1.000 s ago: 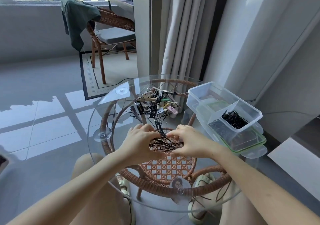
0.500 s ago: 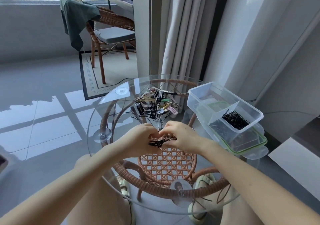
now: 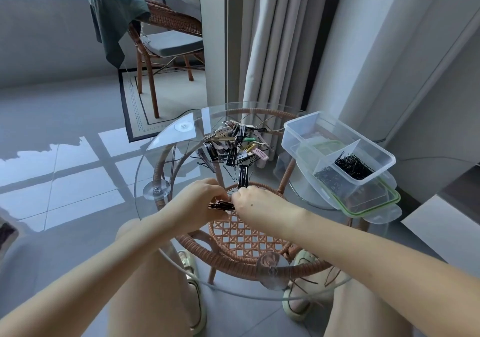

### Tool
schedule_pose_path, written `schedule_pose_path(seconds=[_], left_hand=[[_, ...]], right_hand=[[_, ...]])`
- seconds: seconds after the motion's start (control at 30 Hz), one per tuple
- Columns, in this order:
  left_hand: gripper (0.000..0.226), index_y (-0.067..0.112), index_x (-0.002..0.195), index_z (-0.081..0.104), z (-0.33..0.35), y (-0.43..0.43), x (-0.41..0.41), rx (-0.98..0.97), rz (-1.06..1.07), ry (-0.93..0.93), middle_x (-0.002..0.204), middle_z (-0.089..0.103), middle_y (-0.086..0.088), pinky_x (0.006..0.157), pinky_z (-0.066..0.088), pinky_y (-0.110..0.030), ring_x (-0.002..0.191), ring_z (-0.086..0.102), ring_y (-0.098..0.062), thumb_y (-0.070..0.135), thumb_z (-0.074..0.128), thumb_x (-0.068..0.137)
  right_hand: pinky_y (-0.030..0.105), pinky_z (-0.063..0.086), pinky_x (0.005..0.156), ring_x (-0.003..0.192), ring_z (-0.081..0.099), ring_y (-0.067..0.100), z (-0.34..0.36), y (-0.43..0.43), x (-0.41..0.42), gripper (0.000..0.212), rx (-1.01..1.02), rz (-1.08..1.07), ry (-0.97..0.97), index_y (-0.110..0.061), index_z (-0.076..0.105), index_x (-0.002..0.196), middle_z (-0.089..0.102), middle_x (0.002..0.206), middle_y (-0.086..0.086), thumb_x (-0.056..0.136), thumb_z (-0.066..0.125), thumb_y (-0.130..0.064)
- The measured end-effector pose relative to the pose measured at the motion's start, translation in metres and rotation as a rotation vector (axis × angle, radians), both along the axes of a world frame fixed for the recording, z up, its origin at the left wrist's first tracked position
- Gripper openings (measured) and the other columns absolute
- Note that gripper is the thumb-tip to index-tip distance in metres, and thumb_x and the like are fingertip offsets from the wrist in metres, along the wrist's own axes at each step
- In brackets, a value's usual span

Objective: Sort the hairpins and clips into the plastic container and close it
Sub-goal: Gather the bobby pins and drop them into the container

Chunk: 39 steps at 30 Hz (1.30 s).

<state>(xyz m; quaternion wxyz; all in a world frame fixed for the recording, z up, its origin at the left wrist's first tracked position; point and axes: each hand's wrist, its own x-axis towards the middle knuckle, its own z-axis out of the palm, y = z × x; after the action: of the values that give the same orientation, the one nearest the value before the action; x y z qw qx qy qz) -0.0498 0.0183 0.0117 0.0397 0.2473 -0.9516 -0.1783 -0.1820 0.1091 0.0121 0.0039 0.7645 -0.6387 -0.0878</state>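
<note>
Bare forearms, bare knees, pale green slip-on sandals point(image 3: 193, 282) on both feet.

Sunlit grey tiled floor point(image 3: 65, 180), wicker chair point(image 3: 166, 38), pale curtains point(image 3: 272, 38).

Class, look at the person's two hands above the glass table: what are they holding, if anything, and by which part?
A bundle of thin black hairpins, pinched between the left hand and right hand. The right hand grips one end; the other end sticks out against the left palm.
</note>
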Motion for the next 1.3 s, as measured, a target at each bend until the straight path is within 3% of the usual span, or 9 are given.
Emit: schedule_pose_path(seconds=[0.13, 0.3, 0.5, 0.57, 0.63, 0.7, 0.87, 1.1, 1.3], left_hand=[[0.048, 0.021, 0.121, 0.057, -0.006, 0.002, 0.008, -0.036, 0.081, 0.019, 0.115, 0.056, 0.001, 0.093, 0.046, -0.029, 0.104, 0.054, -0.017, 0.04, 0.067, 0.077], [0.049, 0.02, 0.12, 0.058, -0.003, -0.001, 0.011, 0.005, 0.088, 0.014, 0.117, 0.056, 0.002, 0.095, 0.046, -0.029, 0.104, 0.055, -0.016, 0.039, 0.067, 0.076], [0.044, 0.019, 0.116, 0.061, 0.002, 0.005, -0.004, -0.032, 0.038, -0.015, 0.114, 0.06, 0.001, 0.093, 0.048, -0.03, 0.102, 0.057, -0.016, 0.039, 0.066, 0.077], [0.043, 0.018, 0.115, 0.061, 0.001, 0.01, -0.011, -0.032, 0.029, -0.026, 0.112, 0.06, 0.001, 0.092, 0.049, -0.031, 0.099, 0.057, -0.016, 0.038, 0.065, 0.078], [0.035, 0.019, 0.113, 0.062, -0.001, 0.014, -0.017, -0.036, 0.01, -0.037, 0.109, 0.061, 0.001, 0.09, 0.05, -0.029, 0.097, 0.058, -0.015, 0.034, 0.064, 0.081], [0.027, 0.018, 0.11, 0.063, -0.003, 0.018, -0.024, -0.045, -0.013, -0.041, 0.109, 0.062, 0.003, 0.091, 0.05, -0.025, 0.096, 0.058, -0.012, 0.027, 0.06, 0.085], [0.016, 0.017, 0.103, 0.062, -0.005, 0.02, -0.038, -0.075, -0.036, -0.099, 0.104, 0.062, 0.006, 0.087, 0.05, -0.021, 0.091, 0.055, -0.007, 0.019, 0.053, 0.09], [0.019, 0.014, 0.108, 0.057, -0.012, 0.022, -0.056, -0.165, -0.051, -0.204, 0.105, 0.059, 0.002, 0.085, 0.046, -0.019, 0.095, 0.055, -0.011, 0.011, 0.044, 0.094], [0.034, 0.017, 0.118, 0.052, 0.0, 0.016, -0.042, -0.155, -0.063, -0.173, 0.118, 0.054, 0.005, 0.095, 0.044, -0.022, 0.105, 0.051, -0.011, 0.037, 0.046, 0.091]], right_hand=[[0.032, 0.035, 0.065, 0.082, 0.046, 0.025, 0.004, 0.004, -0.013, 0.012, 0.093, -0.118, -0.194, -0.007, 0.043, 0.088, 0.046, 0.088, 0.01, 0.09, 0.036, 0.003], [0.039, 0.045, 0.078, 0.086, 0.053, 0.027, 0.013, 0.014, -0.03, 0.015, 0.096, -0.211, -0.376, -0.003, 0.052, 0.095, 0.058, 0.096, 0.012, 0.093, 0.041, -0.014], [0.033, 0.044, 0.071, 0.077, 0.054, 0.021, 0.056, 0.03, -0.058, 0.01, -0.003, -0.265, -0.515, -0.009, 0.054, 0.086, 0.058, 0.085, 0.004, 0.091, 0.045, -0.012], [0.025, 0.042, 0.066, 0.07, 0.052, 0.013, 0.072, 0.04, -0.076, 0.01, -0.046, -0.286, -0.546, -0.014, 0.055, 0.082, 0.058, 0.078, -0.002, 0.09, 0.049, -0.012], [0.018, 0.038, 0.061, 0.064, 0.048, 0.005, 0.088, 0.052, -0.098, 0.017, -0.095, -0.309, -0.525, -0.024, 0.052, 0.076, 0.054, 0.071, -0.011, 0.089, 0.052, -0.012], [0.02, 0.039, 0.061, 0.064, 0.05, 0.005, 0.102, 0.067, -0.124, 0.013, -0.098, -0.389, -0.478, -0.023, 0.054, 0.079, 0.056, 0.072, -0.011, 0.088, 0.054, -0.015], [0.023, 0.042, 0.06, 0.065, 0.05, 0.008, 0.131, 0.087, -0.176, 0.015, 0.082, -0.539, -0.276, -0.026, 0.055, 0.076, 0.057, 0.075, -0.008, 0.088, 0.054, -0.018], [0.022, 0.036, 0.051, 0.054, 0.045, 0.015, 0.116, 0.051, -0.193, 0.01, 0.358, -0.56, -0.12, -0.01, 0.058, 0.079, 0.056, 0.066, 0.003, 0.085, 0.05, -0.011], [0.031, 0.049, 0.07, 0.081, 0.062, 0.019, 0.092, 0.042, -0.198, 0.011, 0.168, -0.537, -0.04, -0.015, 0.069, 0.086, 0.067, 0.089, 0.0, 0.086, 0.062, -0.024]])
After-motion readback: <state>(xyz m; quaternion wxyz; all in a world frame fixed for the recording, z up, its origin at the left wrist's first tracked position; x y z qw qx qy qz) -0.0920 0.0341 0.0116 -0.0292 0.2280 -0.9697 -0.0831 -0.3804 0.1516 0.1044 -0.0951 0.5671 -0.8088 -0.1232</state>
